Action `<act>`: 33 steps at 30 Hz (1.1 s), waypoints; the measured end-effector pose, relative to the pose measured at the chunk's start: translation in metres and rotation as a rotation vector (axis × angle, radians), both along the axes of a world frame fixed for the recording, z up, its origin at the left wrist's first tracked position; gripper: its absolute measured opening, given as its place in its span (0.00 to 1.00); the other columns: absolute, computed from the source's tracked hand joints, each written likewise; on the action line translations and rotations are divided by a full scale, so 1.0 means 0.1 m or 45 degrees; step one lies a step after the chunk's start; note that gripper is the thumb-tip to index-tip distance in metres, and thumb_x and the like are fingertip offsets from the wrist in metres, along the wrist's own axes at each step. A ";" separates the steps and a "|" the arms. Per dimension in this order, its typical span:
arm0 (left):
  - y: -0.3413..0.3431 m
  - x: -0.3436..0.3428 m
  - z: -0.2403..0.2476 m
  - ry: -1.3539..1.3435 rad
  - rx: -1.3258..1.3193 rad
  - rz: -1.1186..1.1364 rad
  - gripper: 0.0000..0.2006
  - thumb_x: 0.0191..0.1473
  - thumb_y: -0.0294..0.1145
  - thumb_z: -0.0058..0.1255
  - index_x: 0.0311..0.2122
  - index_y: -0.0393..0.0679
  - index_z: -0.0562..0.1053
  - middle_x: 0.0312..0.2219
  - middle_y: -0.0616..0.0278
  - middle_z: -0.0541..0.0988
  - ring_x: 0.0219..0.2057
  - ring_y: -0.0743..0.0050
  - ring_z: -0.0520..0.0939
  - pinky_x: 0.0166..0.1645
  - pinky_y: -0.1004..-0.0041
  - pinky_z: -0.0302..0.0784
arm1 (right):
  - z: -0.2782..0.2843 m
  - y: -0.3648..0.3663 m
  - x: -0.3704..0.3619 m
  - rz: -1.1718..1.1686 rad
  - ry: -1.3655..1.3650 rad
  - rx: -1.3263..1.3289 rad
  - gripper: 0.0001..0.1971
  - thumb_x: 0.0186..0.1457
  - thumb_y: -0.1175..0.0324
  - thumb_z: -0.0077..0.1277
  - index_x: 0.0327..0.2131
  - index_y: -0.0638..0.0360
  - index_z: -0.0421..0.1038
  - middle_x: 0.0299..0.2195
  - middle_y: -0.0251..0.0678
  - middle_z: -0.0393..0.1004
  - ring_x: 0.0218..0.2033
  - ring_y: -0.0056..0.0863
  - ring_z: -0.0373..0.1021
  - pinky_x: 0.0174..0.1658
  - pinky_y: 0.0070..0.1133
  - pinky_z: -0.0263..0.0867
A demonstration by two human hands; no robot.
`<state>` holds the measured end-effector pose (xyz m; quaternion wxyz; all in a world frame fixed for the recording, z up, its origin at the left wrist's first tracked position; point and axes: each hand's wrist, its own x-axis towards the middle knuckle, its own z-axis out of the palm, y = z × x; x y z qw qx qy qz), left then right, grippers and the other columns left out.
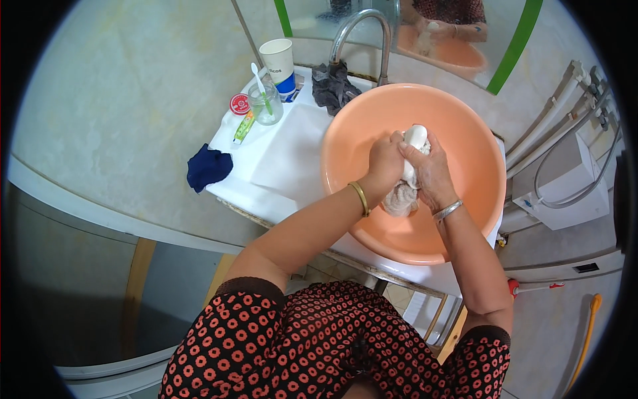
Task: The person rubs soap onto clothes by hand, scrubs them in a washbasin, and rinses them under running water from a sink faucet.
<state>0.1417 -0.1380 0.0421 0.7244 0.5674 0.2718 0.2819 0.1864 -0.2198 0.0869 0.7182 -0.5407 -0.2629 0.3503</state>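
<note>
Over the peach-coloured basin (345, 113), both my hands are closed together around a wet, pale cloth (401, 201) and a white bar that looks like soap (416, 136). My left hand (385, 159) grips the cloth from the left, with most of its fingers tucked out of sight. On the other side, my right hand (433, 174) wraps round the white bar, its thumb lying across the front. The bar's rounded end sticks up between the hands and presses against the cloth. Below them the cloth hangs in bunched folds toward the basin's bottom.
The basin rests on a white sink (286, 153) under a curved metal faucet (389, 40). A dark grey cloth (334, 88) lies by the faucet. Left of it stand a paper cup (277, 60) and a glass jar (267, 110) with a toothbrush. A navy cloth (209, 167) hangs over the left edge.
</note>
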 end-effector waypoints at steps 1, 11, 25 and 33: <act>-0.02 0.01 0.02 -0.003 0.000 -0.003 0.15 0.49 0.37 0.34 0.30 0.36 0.68 0.19 0.54 0.72 0.25 0.68 0.74 0.32 0.70 0.68 | 0.03 -0.01 0.02 -0.003 -0.003 0.000 0.27 0.41 0.74 0.51 0.46 0.65 0.53 0.33 0.39 0.65 0.32 0.25 0.65 0.32 0.20 0.65; 0.00 0.00 -0.14 -0.164 -0.697 -0.139 0.23 0.53 0.48 0.21 0.44 0.41 0.61 0.40 0.57 0.67 0.39 0.58 0.71 0.41 0.62 0.68 | 0.18 -0.08 0.24 -0.040 0.335 0.174 0.15 0.42 0.75 0.42 0.38 0.65 0.58 0.30 0.40 0.66 0.29 0.30 0.67 0.32 0.25 0.67; -0.12 -0.35 0.43 -0.436 -0.362 -0.762 0.25 0.52 0.35 0.35 0.54 0.41 0.48 0.40 0.66 0.65 0.33 0.83 0.69 0.24 0.84 0.65 | -0.09 -0.16 0.36 -0.363 -0.609 -0.115 0.16 0.44 0.75 0.43 0.40 0.62 0.59 0.32 0.35 0.64 0.32 0.22 0.62 0.35 0.18 0.61; -0.09 -0.21 0.42 -0.161 0.036 -0.488 0.25 0.48 0.25 0.41 0.53 0.38 0.52 0.36 0.65 0.68 0.32 0.84 0.69 0.31 0.85 0.67 | 0.00 -0.20 0.35 -0.113 -0.197 -0.093 0.13 0.45 0.73 0.41 0.38 0.62 0.60 0.29 0.35 0.64 0.29 0.20 0.61 0.33 0.17 0.61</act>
